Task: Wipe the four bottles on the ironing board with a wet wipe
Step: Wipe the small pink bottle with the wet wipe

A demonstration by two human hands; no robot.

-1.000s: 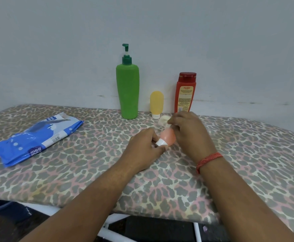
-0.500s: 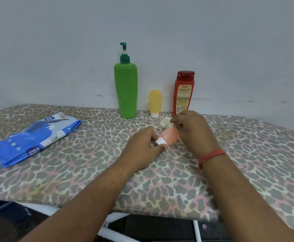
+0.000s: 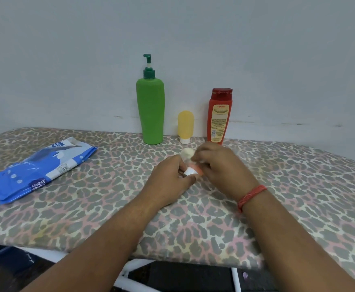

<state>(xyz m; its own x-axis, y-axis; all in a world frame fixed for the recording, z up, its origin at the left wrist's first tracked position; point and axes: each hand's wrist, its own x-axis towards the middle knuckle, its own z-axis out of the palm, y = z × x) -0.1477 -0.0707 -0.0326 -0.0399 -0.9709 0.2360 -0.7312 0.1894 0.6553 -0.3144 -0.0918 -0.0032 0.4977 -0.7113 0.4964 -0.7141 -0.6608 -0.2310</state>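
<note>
Fingers of the left hand [image 3: 168, 180] were curled round the small pink bottle [image 3: 194, 170]; a wet wipe [image 3: 188, 152] was pinched by the right hand [image 3: 218, 165].

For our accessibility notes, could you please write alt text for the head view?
Two hands work over a leopard-print ironing board: the left hand holds a small pink bottle while the right hand rubs it with a wet wipe. Green, yellow and red bottles stand behind; a blue wipes pack lies left.

Dim, even light; motion-blurred right hand [image 3: 218, 165]; wide-angle edge bending.
</note>
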